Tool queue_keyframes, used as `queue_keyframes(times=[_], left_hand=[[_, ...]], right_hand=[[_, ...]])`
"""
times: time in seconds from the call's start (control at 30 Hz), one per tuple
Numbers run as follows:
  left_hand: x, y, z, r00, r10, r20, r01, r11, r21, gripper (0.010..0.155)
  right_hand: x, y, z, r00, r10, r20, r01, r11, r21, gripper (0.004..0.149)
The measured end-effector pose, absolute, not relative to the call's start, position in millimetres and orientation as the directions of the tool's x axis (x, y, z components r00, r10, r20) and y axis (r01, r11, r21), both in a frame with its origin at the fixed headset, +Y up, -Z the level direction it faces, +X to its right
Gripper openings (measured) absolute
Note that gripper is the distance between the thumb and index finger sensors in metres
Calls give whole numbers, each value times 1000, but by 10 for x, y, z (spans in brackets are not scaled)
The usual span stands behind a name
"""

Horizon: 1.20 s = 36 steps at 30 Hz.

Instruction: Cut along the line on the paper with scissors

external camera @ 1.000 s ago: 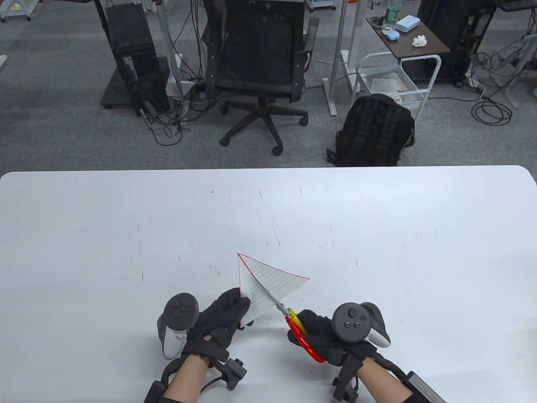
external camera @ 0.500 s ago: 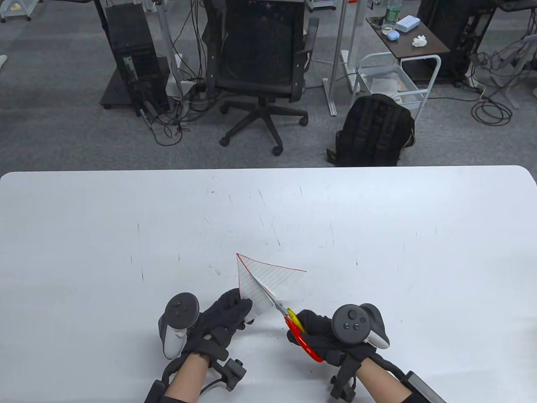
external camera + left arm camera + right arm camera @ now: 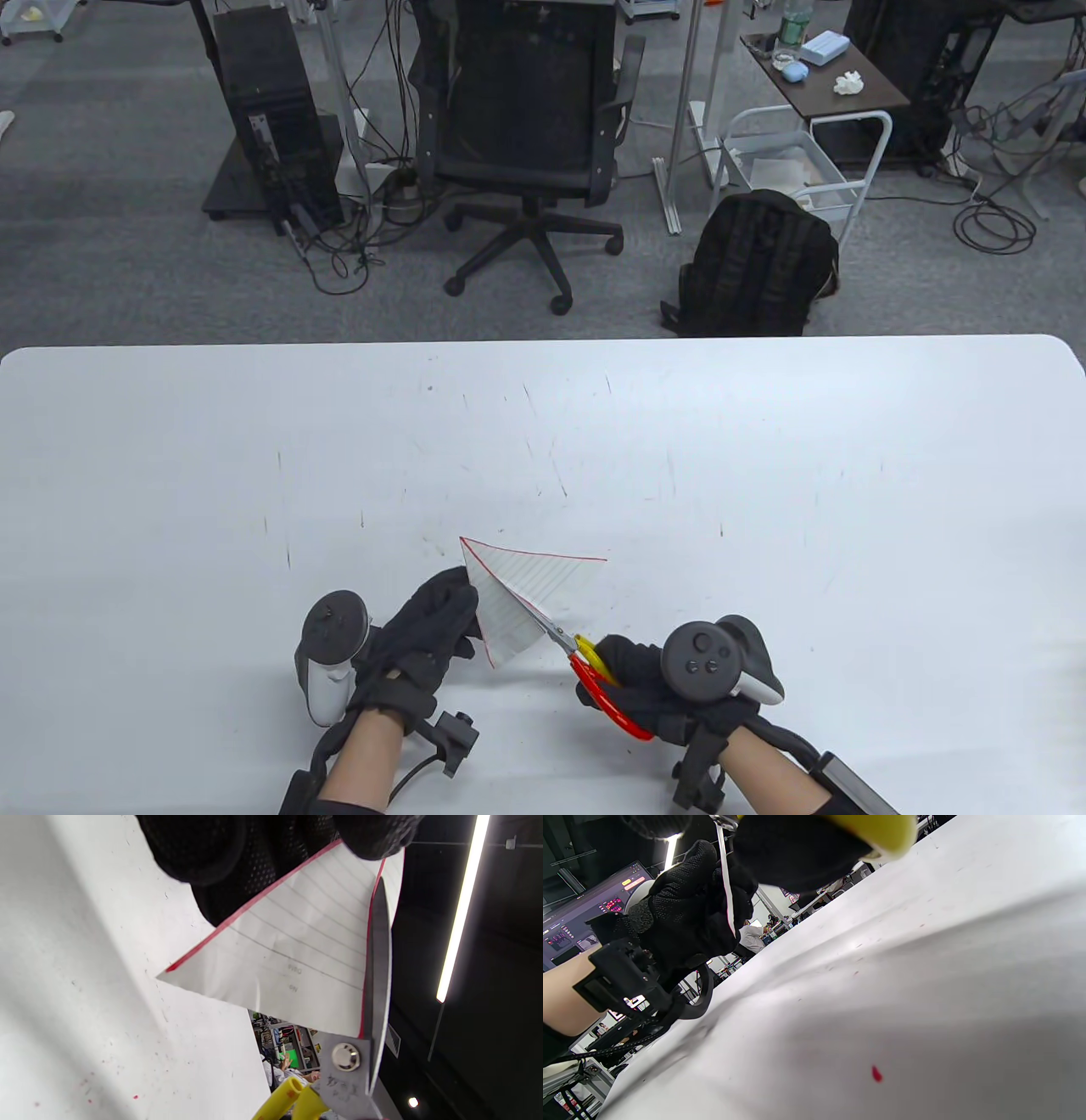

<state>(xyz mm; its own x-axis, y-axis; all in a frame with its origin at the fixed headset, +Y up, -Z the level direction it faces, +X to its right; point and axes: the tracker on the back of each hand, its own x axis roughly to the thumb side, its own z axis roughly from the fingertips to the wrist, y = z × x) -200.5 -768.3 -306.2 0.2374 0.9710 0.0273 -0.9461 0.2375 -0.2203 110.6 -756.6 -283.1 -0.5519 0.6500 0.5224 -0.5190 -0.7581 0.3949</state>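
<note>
Left hand (image 3: 424, 641) fingers pinch the paper (image 3: 517, 598); right hand (image 3: 645, 679) fingers grip the scissors (image 3: 594, 671), blades in the paper.

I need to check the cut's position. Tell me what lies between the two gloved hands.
In the table view, the lined paper and the scissors lie between the left hand and right hand, blades along the red line.

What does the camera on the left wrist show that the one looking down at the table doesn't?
Only the left wrist view shows the scissors' pivot screw, faint print on the paper and the blade running along its red line. Only the table view shows the right hand gripping the red and yellow handles, and the office chair beyond the table. Both show the left hand holding the lined paper.
</note>
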Motion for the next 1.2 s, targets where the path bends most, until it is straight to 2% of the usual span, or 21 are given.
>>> queue_keyframes(times=[0.07,0.23,0.4,1.2], left_hand=[[-1989,-7659,-3063,266,963,42,-938,268,-219,41],[-1980,-7639,-3064,262,964,48,-940,266,-212,40],[-1985,-7625,-3067,255,966,40,-940,258,-222,39],[-1913,-7599,-3061,256,964,73,-920,266,-287,40]], right_hand=[[1104,-7569,-2830,-553,651,520,-518,-758,397,63],[1085,-7587,-2824,-538,681,497,-526,-732,432,64],[1024,-7625,-2823,-492,766,414,-496,-637,590,71],[970,-7570,-2827,-480,802,354,-531,-588,610,71]])
